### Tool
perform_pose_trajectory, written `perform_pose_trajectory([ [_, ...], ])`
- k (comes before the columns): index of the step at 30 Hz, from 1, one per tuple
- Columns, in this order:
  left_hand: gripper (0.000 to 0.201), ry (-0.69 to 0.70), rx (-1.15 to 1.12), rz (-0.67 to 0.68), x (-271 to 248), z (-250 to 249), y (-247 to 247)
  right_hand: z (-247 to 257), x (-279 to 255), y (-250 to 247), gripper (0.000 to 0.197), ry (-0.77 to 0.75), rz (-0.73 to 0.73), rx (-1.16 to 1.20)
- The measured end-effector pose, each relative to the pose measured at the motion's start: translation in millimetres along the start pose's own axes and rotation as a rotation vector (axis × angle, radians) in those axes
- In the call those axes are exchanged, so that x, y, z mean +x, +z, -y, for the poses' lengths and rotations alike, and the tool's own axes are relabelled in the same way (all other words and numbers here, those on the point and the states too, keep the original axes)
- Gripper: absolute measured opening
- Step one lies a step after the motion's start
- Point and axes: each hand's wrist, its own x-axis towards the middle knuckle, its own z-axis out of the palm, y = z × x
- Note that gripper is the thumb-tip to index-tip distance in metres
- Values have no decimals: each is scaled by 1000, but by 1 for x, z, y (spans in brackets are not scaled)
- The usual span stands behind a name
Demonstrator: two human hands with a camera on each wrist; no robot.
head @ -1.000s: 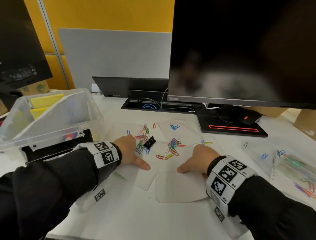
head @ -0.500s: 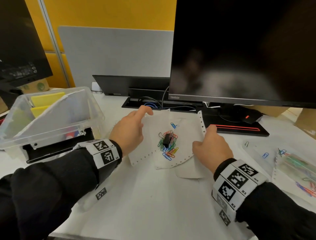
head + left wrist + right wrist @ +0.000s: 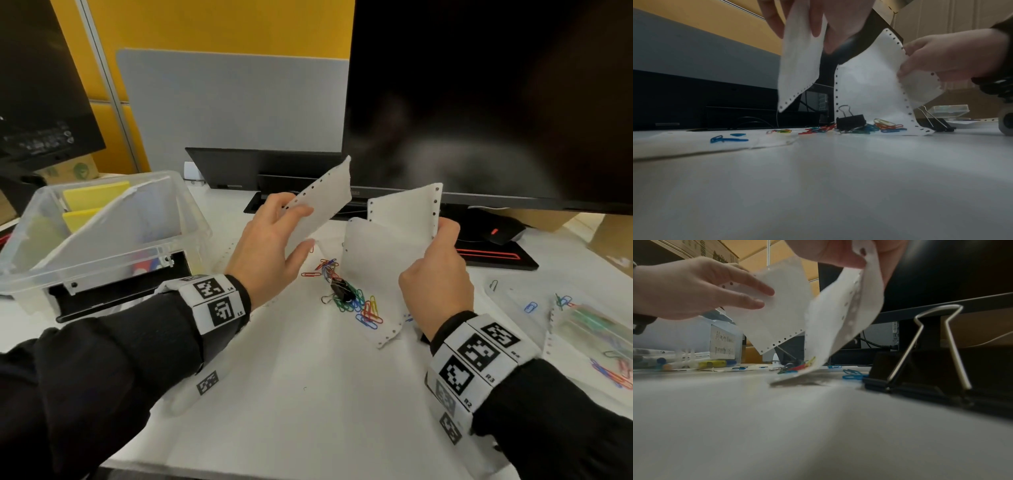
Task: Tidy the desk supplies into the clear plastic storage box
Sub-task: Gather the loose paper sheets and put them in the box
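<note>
My left hand pinches a white perforated paper sheet and holds it clear of the desk; its lower corner hangs free in the left wrist view. My right hand pinches a second perforated sheet, tilted, with its lower edge on the desk. Between the sheets lies a pile of coloured paper clips around a small black binder clip. The clear plastic storage box stands at the left and holds yellow pads and pens.
A large black binder clip stands by my right wrist. More paper clips and a clear case lie at the right. The monitor, its base and a mouse stand behind. Loose paper lies left.
My hands lay flat on the desk papers, then gathered the sheets around the clips. Now both hands have lifted the sheets, and the clips lie heaped on the desk.
</note>
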Motion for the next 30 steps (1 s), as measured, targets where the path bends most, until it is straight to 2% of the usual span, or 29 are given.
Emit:
perform_pose_trajectory([
  [4,69,50,-33,210,7,-5,7,2,-1,-1,49,-105,-38,131],
  [7,60,40,-73,321,13,-15,18,1,-2,-2,47,-185,-78,234],
  [10,37,20,-117,258,19,-21,28,-2,-1,-1,41,-236,-115,299],
  [13,28,19,-95,103,23,-20,32,-6,4,0,29,-234,-170,351],
  [16,12,-79,-125,-45,25,-17,30,-10,9,1,24,-213,-261,346],
  [18,11,-111,-146,-100,26,-17,28,-12,11,1,23,-209,-292,334],
  [21,13,-106,-201,-119,25,-17,26,-13,11,0,22,-198,-271,353],
  [25,28,-127,-303,-112,24,-16,24,-12,9,1,25,-170,-229,406],
  [30,14,69,-268,-127,19,-22,25,-10,7,2,25,-142,-162,397],
])
